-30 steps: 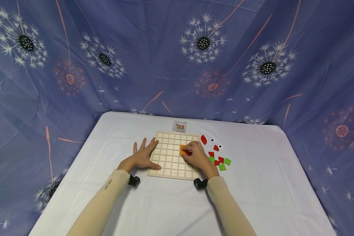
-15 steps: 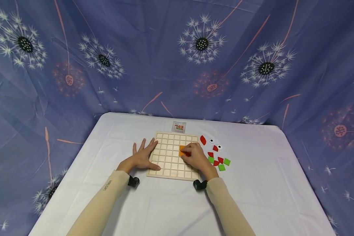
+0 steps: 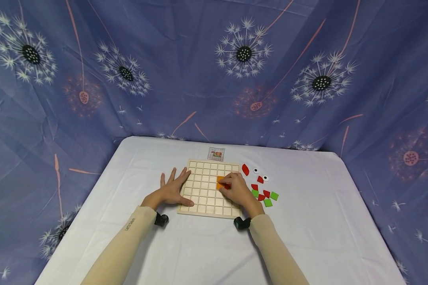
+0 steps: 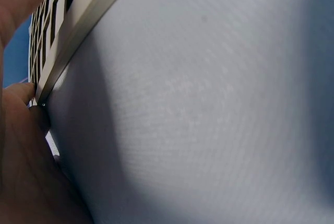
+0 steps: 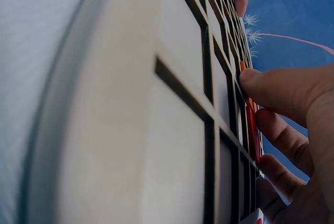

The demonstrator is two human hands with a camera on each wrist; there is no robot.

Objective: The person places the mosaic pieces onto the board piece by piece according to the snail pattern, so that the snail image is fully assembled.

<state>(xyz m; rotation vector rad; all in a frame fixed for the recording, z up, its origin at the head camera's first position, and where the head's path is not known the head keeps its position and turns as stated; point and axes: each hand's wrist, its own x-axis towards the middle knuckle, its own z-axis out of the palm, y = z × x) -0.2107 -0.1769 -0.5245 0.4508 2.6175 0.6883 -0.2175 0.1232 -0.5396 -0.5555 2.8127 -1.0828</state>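
Clock positions run from the centre of the wooden grid board, 12 at its far side.

- Wooden grid board [image 3: 202, 191]: flat on the white tablecloth [image 3: 199, 253].
- Orange piece [image 3: 219, 186]: on the board, towards 2 o'clock. One piece or two cannot be told, a finger crossing it.
- Inner red piece [image 3: 228, 186]: just beside the orange, towards 3, partly under the hand.
- Right hand [image 3: 237, 188]: enters from 4, fingers curled, thumb and forefinger pinching at the orange piece.
- Left hand [image 3: 171, 191]: at 9, fingers spread and nearly straight, fingertips at the rim near 10, thumb over it near 8.
- Picture card [image 3: 216, 154]: just beyond the rim, 12.
- Loose stock, off the board: red leaf-shaped piece [image 3: 245, 170] and two eye discs [image 3: 265, 178], between 2 and 3; four red quarter-round pieces [image 3: 255, 187] and three green squares [image 3: 268, 202], about 3.

Hazards, as judged: an uneven push could leave the orange piece tilted on a grid ridge; the curled fingers could knock the inner red piece askew; a slack left hand could let the board skid; the right wrist, swinging outward, could scatter the loose stock.
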